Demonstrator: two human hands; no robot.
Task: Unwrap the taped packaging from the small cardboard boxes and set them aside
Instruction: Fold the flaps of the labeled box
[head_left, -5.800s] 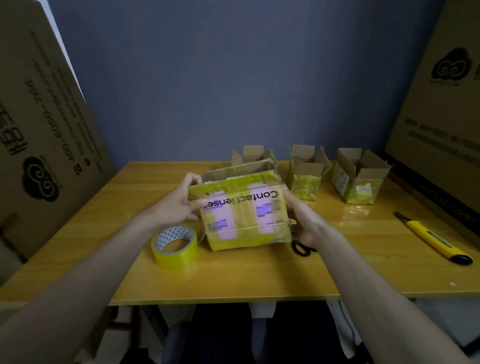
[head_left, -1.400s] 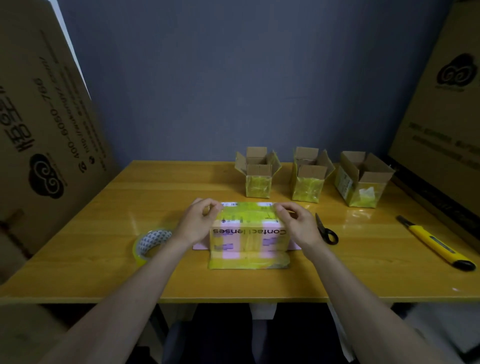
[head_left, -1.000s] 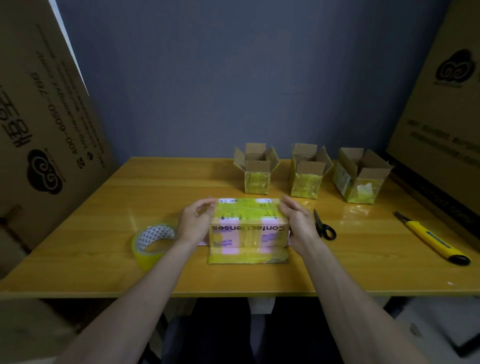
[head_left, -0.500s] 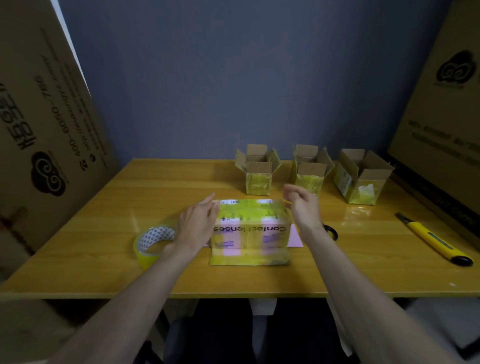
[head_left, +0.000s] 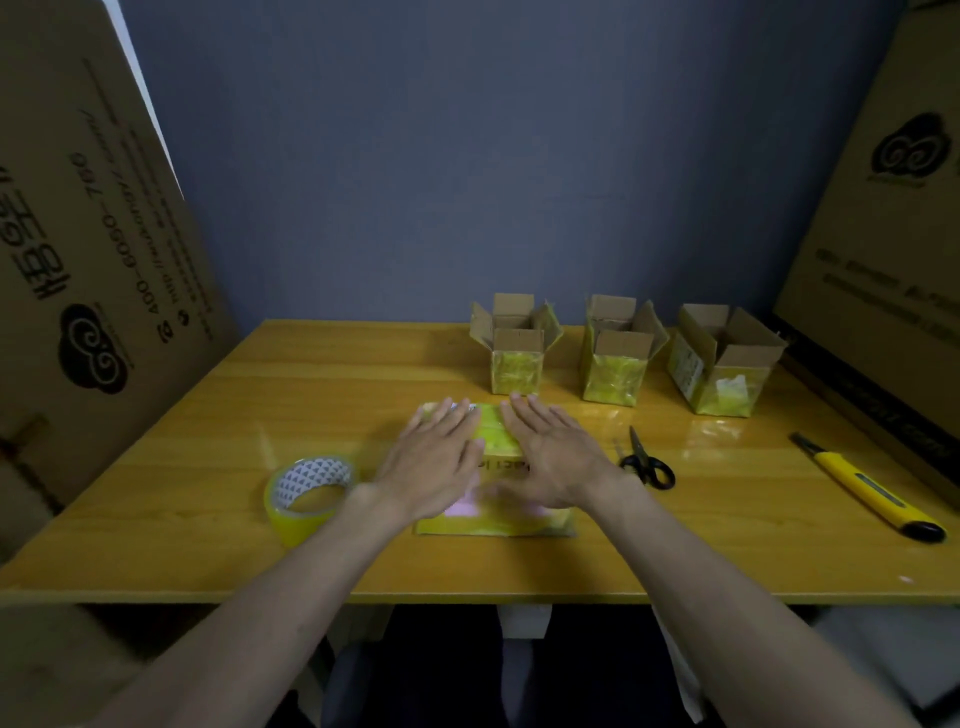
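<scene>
A small box wrapped in yellow tape (head_left: 492, 435), with pink labels and black print on its near side, sits on the wooden table (head_left: 208, 467) in front of me. My left hand (head_left: 434, 458) lies flat on the left half of its top, fingers straight. My right hand (head_left: 549, 453) lies flat on the right half in the same way. Both palms cover most of the box top and part of its print. At the back stand three small cardboard boxes with their flaps up: one (head_left: 515, 343), a second (head_left: 619, 356) and a third (head_left: 719, 358).
A roll of yellow tape (head_left: 306, 496) lies left of the box. Black scissors (head_left: 647, 462) lie to its right, and a yellow utility knife (head_left: 867, 488) lies further right. Large cardboard sheets lean at the left (head_left: 88, 249) and right (head_left: 883, 208) table sides.
Both hands moved from the box's sides onto its top and now lie flat there. The right hand came down from a raised position at the far right corner.
</scene>
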